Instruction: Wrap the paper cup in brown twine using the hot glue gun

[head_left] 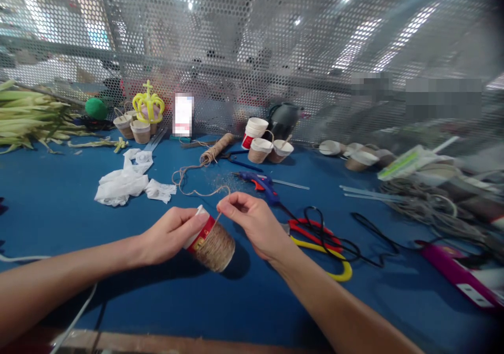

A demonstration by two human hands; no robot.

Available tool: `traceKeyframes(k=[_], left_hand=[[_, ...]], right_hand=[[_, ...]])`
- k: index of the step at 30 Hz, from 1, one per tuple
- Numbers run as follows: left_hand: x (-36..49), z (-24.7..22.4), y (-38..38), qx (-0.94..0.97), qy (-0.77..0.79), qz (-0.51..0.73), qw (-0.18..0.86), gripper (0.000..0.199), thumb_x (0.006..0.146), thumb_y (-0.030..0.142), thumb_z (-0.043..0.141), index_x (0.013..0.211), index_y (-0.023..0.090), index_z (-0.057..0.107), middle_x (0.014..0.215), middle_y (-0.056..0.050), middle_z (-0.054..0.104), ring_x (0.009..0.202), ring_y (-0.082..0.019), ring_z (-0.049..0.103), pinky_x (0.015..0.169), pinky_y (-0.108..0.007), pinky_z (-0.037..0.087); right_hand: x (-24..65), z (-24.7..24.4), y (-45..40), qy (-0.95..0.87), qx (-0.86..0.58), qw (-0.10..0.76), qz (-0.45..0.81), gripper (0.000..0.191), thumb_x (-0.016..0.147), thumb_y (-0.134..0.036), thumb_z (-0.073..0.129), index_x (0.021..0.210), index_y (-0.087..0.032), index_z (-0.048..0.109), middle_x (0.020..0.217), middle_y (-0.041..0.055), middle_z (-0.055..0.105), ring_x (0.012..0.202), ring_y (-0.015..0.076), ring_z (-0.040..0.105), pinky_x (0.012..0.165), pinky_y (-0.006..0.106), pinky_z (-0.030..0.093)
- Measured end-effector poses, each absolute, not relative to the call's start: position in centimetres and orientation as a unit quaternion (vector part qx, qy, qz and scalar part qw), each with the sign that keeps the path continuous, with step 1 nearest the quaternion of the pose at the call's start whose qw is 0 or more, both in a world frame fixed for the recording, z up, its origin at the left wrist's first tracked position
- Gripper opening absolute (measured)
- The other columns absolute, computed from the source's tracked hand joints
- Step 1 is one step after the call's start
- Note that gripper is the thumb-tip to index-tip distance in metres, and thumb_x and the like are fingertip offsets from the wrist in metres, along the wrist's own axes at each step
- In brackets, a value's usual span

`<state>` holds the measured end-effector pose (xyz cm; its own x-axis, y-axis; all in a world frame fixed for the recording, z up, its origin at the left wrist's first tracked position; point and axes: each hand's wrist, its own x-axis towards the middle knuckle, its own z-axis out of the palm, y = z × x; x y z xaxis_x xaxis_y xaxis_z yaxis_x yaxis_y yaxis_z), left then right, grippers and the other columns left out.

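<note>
A paper cup (216, 246), tilted on its side above the table, is gripped near its rim by my left hand (171, 233). Brown twine is wound around the cup's lower part, and a red printed band shows near the rim. My right hand (250, 220) pinches the loose twine (218, 218) just beside the cup. From there the strand runs back in loose curves to a twine roll (218, 149) lying on the table. My left fingers behind or inside the cup are partly hidden.
A blue glue gun (260, 184) and red-and-yellow scissors (319, 246) lie right of centre, with a black cable over the scissors. Crumpled white tissue (122, 186) sits left. Twine-wrapped cups (260, 150) stand behind. A purple power strip (459, 275) is at right.
</note>
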<state>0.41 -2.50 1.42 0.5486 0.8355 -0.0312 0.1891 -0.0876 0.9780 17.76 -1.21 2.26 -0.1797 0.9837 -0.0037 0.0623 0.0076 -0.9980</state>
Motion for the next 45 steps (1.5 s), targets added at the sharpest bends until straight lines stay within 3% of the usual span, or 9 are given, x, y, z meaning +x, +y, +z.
traceKeyframes(k=[6,21,27,32,37,41,45], left_hand=[[0.2,1.3,-2.7,0.727,0.361,0.286,0.509,0.042,0.084,0.046,0.03,0.058,0.015,0.039,0.053,0.005,0.029,0.048,-0.007,0.025,0.043,-0.019,0.022],[-0.1,1.8,-3.0,0.798,0.287,0.313,0.427,0.032,0.086,0.024,0.03,0.056,0.016,0.036,0.05,0.005,0.032,0.046,-0.007,0.027,0.045,-0.02,0.024],[0.4,1.4,-2.7,0.662,0.348,0.373,0.55,0.036,0.083,0.04,0.037,0.058,0.014,0.044,0.051,0.005,0.035,0.046,-0.007,0.027,0.044,-0.019,0.025],[1.0,1.1,-1.4,0.43,0.414,0.458,0.658,0.033,0.074,0.044,0.052,0.067,0.011,0.056,0.058,0.001,0.053,0.051,-0.009,0.045,0.049,-0.019,0.035],[0.8,1.1,-1.0,0.41,0.355,0.442,0.715,0.027,0.071,0.037,0.058,0.077,0.01,0.058,0.063,-0.001,0.059,0.058,-0.011,0.052,0.056,-0.02,0.04],[0.1,1.3,-1.3,0.514,0.318,0.423,0.676,0.031,0.065,0.02,0.064,0.093,0.012,0.054,0.082,-0.003,0.061,0.075,-0.013,0.054,0.07,-0.023,0.041],[0.0,1.4,-1.4,0.586,0.321,0.398,0.628,0.034,0.065,0.016,0.062,0.097,0.012,0.052,0.086,-0.004,0.06,0.076,-0.014,0.052,0.071,-0.025,0.04]], right_hand=[[17.5,2.1,-1.5,-0.567,-0.471,0.424,0.526,0.022,0.065,-0.035,0.066,0.065,-0.015,0.057,0.063,-0.0033,0.053,0.061,0.0095,0.044,0.064,0.026,0.036],[16.9,2.2,-2.3,-0.538,-0.468,0.423,0.559,0.024,0.064,-0.038,0.066,0.064,-0.016,0.056,0.059,-0.0041,0.051,0.057,0.0093,0.043,0.058,0.024,0.034],[17.2,1.6,-1.7,-0.519,-0.478,0.427,0.565,0.03,0.069,-0.045,0.061,0.078,-0.016,0.061,0.075,0.0013,0.06,0.072,0.0139,0.053,0.069,0.028,0.039],[17.7,1.9,-1.7,-0.529,-0.436,0.387,0.617,0.04,0.078,-0.05,0.049,0.097,-0.016,0.058,0.099,0.0076,0.061,0.099,0.02,0.052,0.083,0.034,0.039],[17.7,2.2,-1.8,-0.517,-0.425,0.373,0.643,0.038,0.071,-0.038,0.063,0.102,-0.018,0.052,0.1,0.007,0.059,0.09,0.0182,0.056,0.075,0.032,0.045],[17.7,2.3,-1.5,-0.469,-0.43,0.394,0.664,0.03,0.072,-0.039,0.061,0.093,-0.018,0.054,0.092,0.0055,0.062,0.081,0.0171,0.058,0.069,0.03,0.046],[17.8,2.3,-1.2,-0.447,-0.416,0.405,0.681,0.027,0.074,-0.041,0.058,0.087,-0.017,0.056,0.083,0.0048,0.063,0.075,0.0171,0.059,0.065,0.031,0.046]])
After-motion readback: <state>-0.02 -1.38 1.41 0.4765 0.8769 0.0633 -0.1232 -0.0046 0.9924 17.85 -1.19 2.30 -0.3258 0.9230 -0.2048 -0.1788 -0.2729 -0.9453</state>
